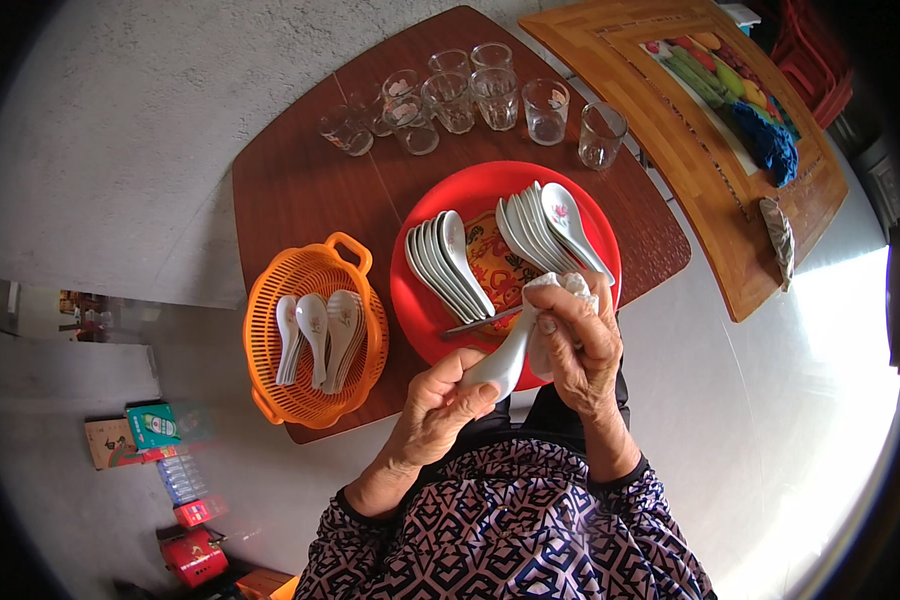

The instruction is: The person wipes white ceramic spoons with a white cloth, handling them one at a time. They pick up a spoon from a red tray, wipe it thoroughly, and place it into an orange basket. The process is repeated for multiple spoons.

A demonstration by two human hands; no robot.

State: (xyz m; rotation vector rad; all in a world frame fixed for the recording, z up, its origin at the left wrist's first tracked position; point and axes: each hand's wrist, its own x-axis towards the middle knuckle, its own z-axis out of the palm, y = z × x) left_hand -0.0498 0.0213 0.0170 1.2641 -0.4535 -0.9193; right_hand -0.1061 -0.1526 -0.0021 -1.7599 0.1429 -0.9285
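Note:
My left hand grips the bowl end of a white ceramic soup spoon, its underside turned up. In my right hand is a crumpled white cloth, pressed around the spoon's handle. Both hands are over the near edge of a red round tray. Two nested stacks of white soup spoons lie in the tray, a left stack and a right stack with a pink flower showing. A thin dark utensil, partly hidden by my hands, lies between them and me.
An orange plastic basket at the left holds more nested spoons. Several clear glasses stand along the far side of the brown table. Another wooden table at the right bears a blue cloth and a greyish cloth.

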